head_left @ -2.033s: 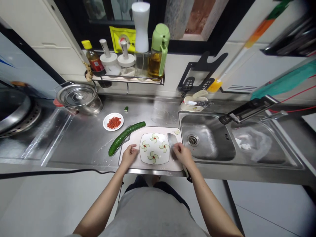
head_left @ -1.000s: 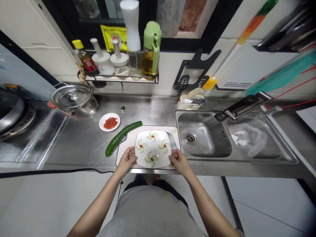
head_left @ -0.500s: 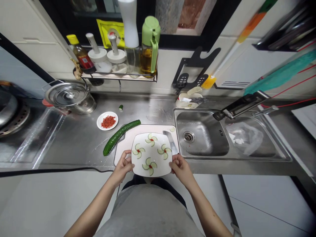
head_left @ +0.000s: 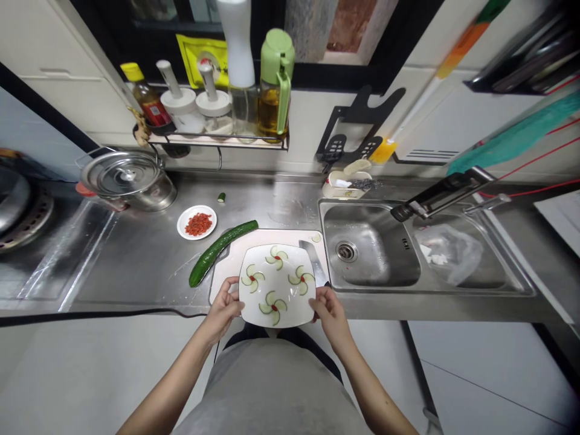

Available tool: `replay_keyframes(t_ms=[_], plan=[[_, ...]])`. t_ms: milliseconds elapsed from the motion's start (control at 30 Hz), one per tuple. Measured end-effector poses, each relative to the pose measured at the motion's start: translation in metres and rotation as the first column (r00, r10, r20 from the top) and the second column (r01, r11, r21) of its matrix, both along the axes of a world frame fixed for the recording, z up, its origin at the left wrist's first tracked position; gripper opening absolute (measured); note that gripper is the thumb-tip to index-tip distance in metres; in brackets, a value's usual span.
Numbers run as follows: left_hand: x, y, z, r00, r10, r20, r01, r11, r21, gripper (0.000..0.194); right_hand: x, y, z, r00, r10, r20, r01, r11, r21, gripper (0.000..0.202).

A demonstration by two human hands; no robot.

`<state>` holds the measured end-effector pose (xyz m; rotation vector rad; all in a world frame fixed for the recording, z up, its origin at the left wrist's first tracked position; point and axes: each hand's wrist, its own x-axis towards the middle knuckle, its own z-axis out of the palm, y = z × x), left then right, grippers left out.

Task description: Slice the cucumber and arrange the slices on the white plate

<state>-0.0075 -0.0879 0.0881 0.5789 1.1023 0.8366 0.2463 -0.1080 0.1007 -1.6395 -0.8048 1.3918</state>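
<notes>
Between both hands is a white square plate (head_left: 295, 307) with rounded corners, bearing several pinwheels of cucumber slices (head_left: 273, 307) with red centres. My left hand (head_left: 225, 309) grips its left edge, thumb on the rim. On the right edge my right hand (head_left: 330, 311) pinches the rim the same way. The plate overlaps a pale cutting board (head_left: 254, 236) and hides much of it. A knife (head_left: 316, 260) lies on the board's right side, partly covered by the plate. One cucumber slice (head_left: 316, 237) rests at the board's top right corner.
A whole cucumber (head_left: 220, 249) lies left of the board. Beyond it are a small dish (head_left: 182, 225) of red bits and a cucumber end (head_left: 222, 197). A lidded pot (head_left: 136, 181) stands back left. To the right is a double sink (head_left: 376, 266); a condiment shelf (head_left: 217, 141) hangs above the counter.
The plate has shifted very slightly left and toward me, with both hands moving along on its edges. Everything else stays where it was.
</notes>
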Motion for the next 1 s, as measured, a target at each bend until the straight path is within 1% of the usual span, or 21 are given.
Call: replay_keyframes(t_ms=[233, 367, 500, 567, 667, 733, 833, 900, 1000], plan=[[-0.002, 0.000, 0.003, 0.999, 0.025, 0.027, -0.025, 1.000, -0.004, 0.058, -0.003, 0.003, -0.002, 1.000, -0.004, -0.014, 0.004, 1.000, 0.005, 0.022], [-0.002, 0.000, 0.003, 0.999, 0.039, 0.019, -0.039, 0.999, 0.002, 0.059, -0.003, 0.003, -0.004, 1.000, -0.005, -0.021, 0.005, 1.000, 0.004, 0.023], [-0.001, 0.001, 0.004, 0.999, 0.047, 0.003, -0.047, 0.999, 0.013, 0.059, -0.003, 0.003, -0.005, 0.999, -0.034, -0.026, 0.034, 0.999, 0.002, 0.025], [0.001, 0.000, 0.004, 0.999, 0.039, 0.003, -0.039, 0.999, 0.008, 0.059, -0.005, 0.002, -0.003, 0.997, -0.033, -0.074, 0.033, 0.999, -0.007, 0.030], [0.007, 0.000, 0.002, 0.999, 0.013, 0.037, -0.013, 1.000, 0.013, 0.058, -0.009, -0.002, -0.001, 0.980, -0.017, -0.197, 0.012, 1.000, -0.026, 0.044], [0.012, -0.002, 0.000, 0.998, -0.005, 0.061, 0.004, 1.000, 0.027, 0.058, -0.009, -0.007, -0.001, 0.962, -0.057, -0.266, 0.042, 0.997, -0.063, 0.051], [0.021, -0.004, -0.004, 0.995, -0.044, 0.086, 0.039, 0.998, 0.053, 0.055, -0.005, -0.015, -0.001, 0.933, -0.165, -0.320, 0.123, 0.981, -0.147, 0.055], [0.028, -0.007, -0.005, 0.991, -0.073, 0.108, 0.066, 0.995, 0.071, 0.054, 0.001, -0.022, -0.001, 0.913, -0.230, -0.337, 0.169, 0.965, -0.201, 0.057], [0.039, -0.013, -0.007, 0.977, -0.133, 0.169, 0.117, 0.988, 0.100, 0.052, 0.007, -0.033, -0.001, 0.864, -0.359, -0.353, 0.276, 0.924, -0.265, 0.059]])
